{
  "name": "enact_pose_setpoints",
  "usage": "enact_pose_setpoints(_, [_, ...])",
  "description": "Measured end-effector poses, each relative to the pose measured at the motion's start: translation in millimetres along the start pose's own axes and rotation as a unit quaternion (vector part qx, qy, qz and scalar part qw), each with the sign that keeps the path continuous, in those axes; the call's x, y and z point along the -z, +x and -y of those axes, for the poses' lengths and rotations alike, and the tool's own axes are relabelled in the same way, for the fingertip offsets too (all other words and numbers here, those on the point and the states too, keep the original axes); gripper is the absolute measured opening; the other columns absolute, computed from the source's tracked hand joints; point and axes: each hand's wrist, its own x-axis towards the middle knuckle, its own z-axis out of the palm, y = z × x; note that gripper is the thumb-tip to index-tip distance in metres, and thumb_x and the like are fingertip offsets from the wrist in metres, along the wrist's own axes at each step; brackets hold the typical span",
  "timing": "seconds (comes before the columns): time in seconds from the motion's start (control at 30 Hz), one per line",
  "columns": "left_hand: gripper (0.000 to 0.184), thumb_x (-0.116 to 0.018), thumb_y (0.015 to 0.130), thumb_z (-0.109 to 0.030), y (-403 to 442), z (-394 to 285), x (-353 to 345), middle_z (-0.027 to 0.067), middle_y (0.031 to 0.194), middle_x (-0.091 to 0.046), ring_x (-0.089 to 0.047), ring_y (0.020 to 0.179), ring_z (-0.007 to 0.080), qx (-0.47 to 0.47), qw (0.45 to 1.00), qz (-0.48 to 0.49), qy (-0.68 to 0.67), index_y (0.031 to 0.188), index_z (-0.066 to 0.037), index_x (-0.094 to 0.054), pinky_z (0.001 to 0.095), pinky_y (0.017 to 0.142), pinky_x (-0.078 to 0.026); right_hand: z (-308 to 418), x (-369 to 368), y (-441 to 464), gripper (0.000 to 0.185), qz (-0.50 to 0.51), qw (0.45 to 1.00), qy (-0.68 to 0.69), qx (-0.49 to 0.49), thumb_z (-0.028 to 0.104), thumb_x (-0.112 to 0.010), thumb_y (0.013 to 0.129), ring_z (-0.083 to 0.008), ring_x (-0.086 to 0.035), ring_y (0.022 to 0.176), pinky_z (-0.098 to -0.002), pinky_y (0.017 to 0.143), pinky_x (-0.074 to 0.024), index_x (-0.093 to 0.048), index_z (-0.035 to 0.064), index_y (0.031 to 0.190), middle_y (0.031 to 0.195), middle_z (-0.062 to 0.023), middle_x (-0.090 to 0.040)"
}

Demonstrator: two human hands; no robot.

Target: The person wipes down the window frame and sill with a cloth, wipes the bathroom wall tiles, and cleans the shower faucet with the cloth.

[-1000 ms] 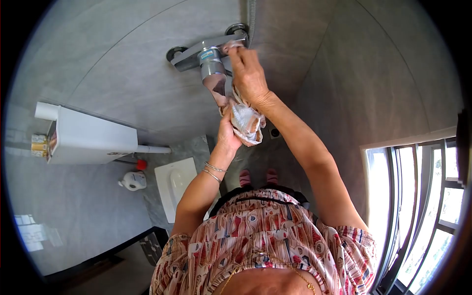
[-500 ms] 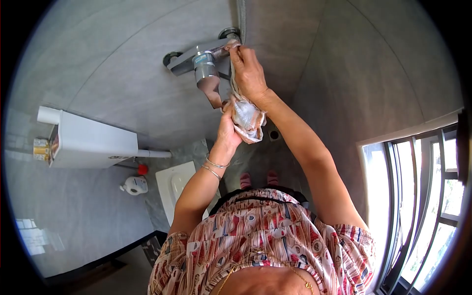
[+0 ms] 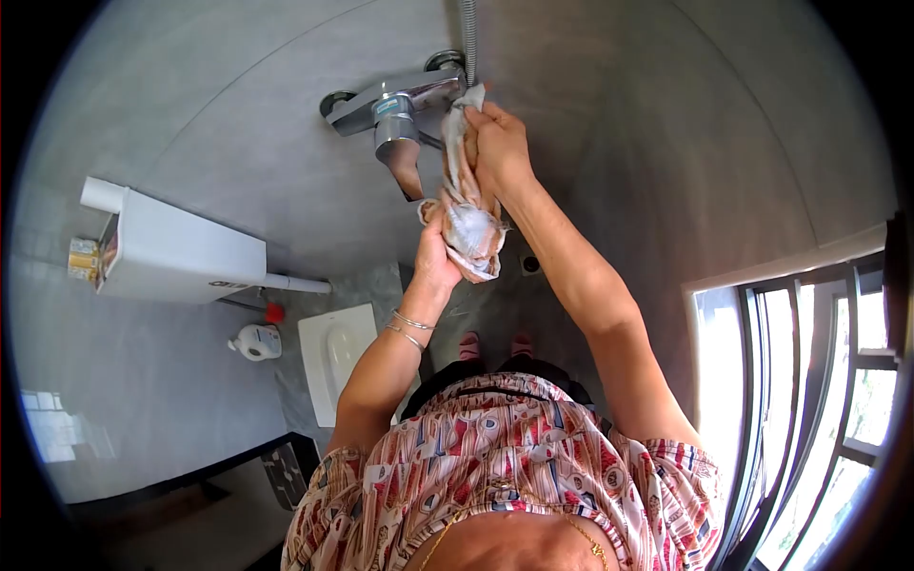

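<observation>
A white and orange-brown cloth (image 3: 473, 228) is stretched between my two hands, bunched at its lower end. My left hand (image 3: 437, 255) is closed round the bunched part, and two silver bangles circle that wrist. Higher up, my right hand (image 3: 499, 147) grips the upper length of the cloth, whose tip sticks out past the fingers. Just left of the cloth is the chrome shower mixer tap (image 3: 395, 105) on the wall, its lever pointing down. The cloth's upper end is beside the tap's right end; I cannot tell whether they touch.
A metal hose (image 3: 468, 43) runs up from the tap. At left are a white toilet cistern (image 3: 195, 249) on the wall, a white bottle (image 3: 257, 343) and a squat toilet (image 3: 335, 357). A floor drain (image 3: 530, 265) lies beyond my feet. A barred window (image 3: 809, 362) is at right.
My right hand has moved slightly right and down, away from the tap's right end. More of the cloth's upper length now shows, wider and less twisted. My left hand stays nearly in place.
</observation>
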Motion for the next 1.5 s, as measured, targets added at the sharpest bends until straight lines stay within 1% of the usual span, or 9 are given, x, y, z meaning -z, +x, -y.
enact_pose_setpoints(0.1, [0.042, -0.053, 0.091, -0.037, -18.6, -18.0, -6.1, 0.0114, 0.113, -0.061, -0.060, 0.102, 0.0279, -0.039, 0.999, 0.000, -0.005, 0.117, -0.004, -0.055, 0.0455, 0.089, -0.049, 4.6, -35.5, 1.3, 0.012, -0.084, 0.974, 0.208, 0.008, 0.004, -0.050, 0.092, -0.0113, -0.051, 0.055, -0.0256, 0.048, -0.0396, -0.059, -0.0026, 0.094, 0.067, -0.0031, -0.057])
enact_pose_setpoints(0.3, [0.040, -0.054, 0.091, -0.036, -28.6, -29.3, 8.0, 0.0099, 0.113, -0.061, -0.060, 0.102, 0.0258, 0.016, 1.000, 0.005, -0.001, 0.117, -0.005, -0.055, 0.0444, 0.089, -0.049, -14.7, -11.5, 4.4, 0.019, -0.111, 0.983, -0.117, 0.091, 0.006, -0.055, 0.088, -0.0178, -0.056, 0.071, -0.0302, 0.066, -0.0463, -0.063, -0.0013, 0.103, 0.087, -0.0058, -0.060])
enact_pose_setpoints(0.37, [0.039, -0.055, 0.091, -0.036, -27.5, -27.7, 3.5, 0.0088, 0.113, -0.062, -0.059, 0.104, 0.0248, 0.009, 1.000, -0.017, 0.019, 0.117, -0.007, -0.056, 0.0432, 0.090, -0.049, -10.5, -8.1, 5.4, 0.025, -0.144, 0.830, -0.327, 0.428, 0.004, -0.056, 0.085, -0.0209, -0.057, 0.073, -0.0302, 0.066, -0.0469, -0.063, 0.0040, 0.109, 0.088, -0.0084, -0.060])
enact_pose_setpoints(0.67, [0.030, -0.057, 0.090, -0.031, -17.4, -30.1, -14.5, 0.0061, 0.110, -0.062, -0.059, 0.102, 0.0232, 0.024, 0.999, 0.014, 0.029, 0.113, -0.011, -0.057, 0.0457, 0.085, -0.050, -7.4, -4.3, 22.4, 0.047, -0.109, 0.699, -0.550, 0.443, -0.005, -0.052, 0.077, -0.0394, -0.058, 0.089, -0.0412, 0.076, -0.0486, -0.054, 0.0073, 0.123, 0.100, -0.0190, -0.058])
enact_pose_setpoints(0.77, [0.027, -0.054, 0.092, -0.026, -17.6, -36.1, -7.6, 0.0067, 0.111, -0.062, -0.058, 0.104, 0.0217, 0.007, 1.000, 0.003, 0.014, 0.113, -0.009, -0.058, 0.0410, 0.090, -0.048, -10.3, -9.7, 17.7, 0.030, -0.148, 0.811, -0.449, 0.346, 0.000, -0.051, 0.083, -0.0331, -0.060, 0.082, -0.0364, 0.071, -0.0487, -0.058, 0.0014, 0.112, 0.092, -0.0165, -0.061])
enact_pose_setpoints(0.83, [0.026, -0.055, 0.091, -0.025, -12.8, -45.0, 6.5, 0.0064, 0.111, -0.062, -0.059, 0.103, 0.0222, 0.008, 1.000, -0.010, 0.018, 0.112, -0.009, -0.058, 0.0432, 0.088, -0.049, -7.4, -14.2, 6.4, 0.020, -0.068, 0.976, -0.143, 0.150, 0.003, -0.047, 0.092, -0.0184, -0.060, 0.086, -0.0324, 0.074, -0.0481, -0.056, -0.0079, 0.106, 0.097, -0.0104, -0.061])
enact_pose_setpoints(1.07, [0.027, -0.062, 0.085, -0.008, -6.3, -86.7, 35.7, 0.0099, 0.105, -0.062, -0.060, 0.100, 0.0217, 0.017, 0.997, 0.010, 0.075, 0.111, -0.005, -0.055, 0.0446, 0.086, -0.050, -32.4, -22.3, 15.7, 0.012, 0.010, 0.995, 0.040, 0.093, 0.004, -0.051, 0.092, -0.0138, -0.059, 0.077, -0.0277, 0.068, -0.0467, -0.061, -0.0009, 0.096, 0.088, -0.0066, -0.063])
enact_pose_setpoints(1.13, [0.028, -0.059, 0.086, -0.004, -17.5, -91.6, 41.1, 0.0098, 0.107, -0.061, -0.060, 0.100, 0.0217, -0.093, 0.982, -0.103, 0.126, 0.113, -0.005, -0.053, 0.0410, 0.085, -0.051, -25.6, -26.7, 11.9, 0.013, 0.008, 0.996, 0.015, 0.087, 0.003, -0.050, 0.092, -0.0138, -0.059, 0.081, -0.0265, 0.072, -0.0472, -0.060, -0.0034, 0.098, 0.092, -0.0074, -0.063])
enact_pose_setpoints(1.5, [0.022, -0.056, 0.091, -0.013, -22.1, -145.1, 65.0, 0.0073, 0.108, -0.061, -0.062, 0.095, 0.0226, -0.158, 0.984, -0.048, 0.069, 0.113, -0.009, -0.054, 0.0411, 0.079, -0.053, -29.3, -10.3, 12.8, 0.018, 0.024, 0.993, -0.093, 0.076, -0.002, -0.052, 0.086, -0.0134, -0.063, 0.083, -0.0248, 0.075, -0.0510, -0.062, -0.0057, 0.101, 0.097, -0.0083, -0.065])
